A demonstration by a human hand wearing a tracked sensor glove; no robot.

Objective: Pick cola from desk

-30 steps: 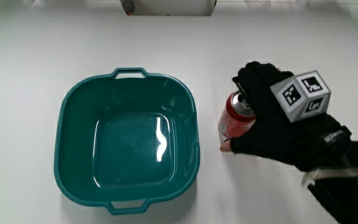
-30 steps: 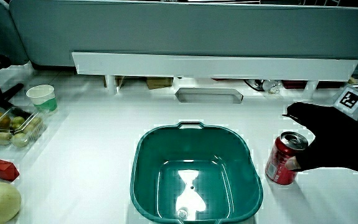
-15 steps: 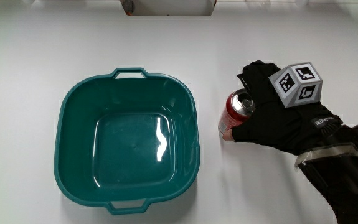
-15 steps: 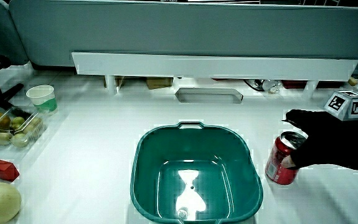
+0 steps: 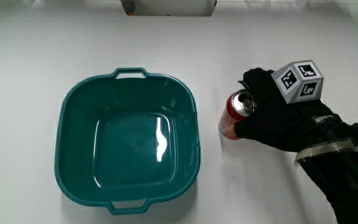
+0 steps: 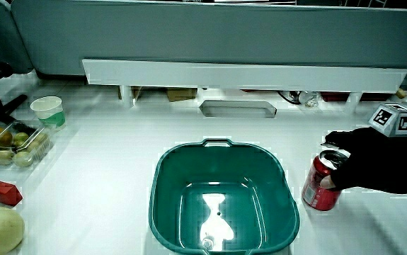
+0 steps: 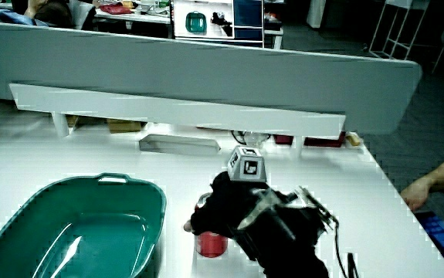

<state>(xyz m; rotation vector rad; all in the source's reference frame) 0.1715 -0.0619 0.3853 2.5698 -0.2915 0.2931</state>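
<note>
We see the hand (image 5: 277, 115) clamped on the cola can (image 5: 235, 116), fingers curled over its top and thumb pressed low on its side. The can stands upright on the white table (image 5: 29, 68), just beside the teal basin (image 5: 126, 151), at about three o'clock from it. In a side view the can (image 6: 320, 185) sits under the glove (image 6: 376, 164); the patterned cube (image 5: 299, 80) rides on the hand's back
</note>
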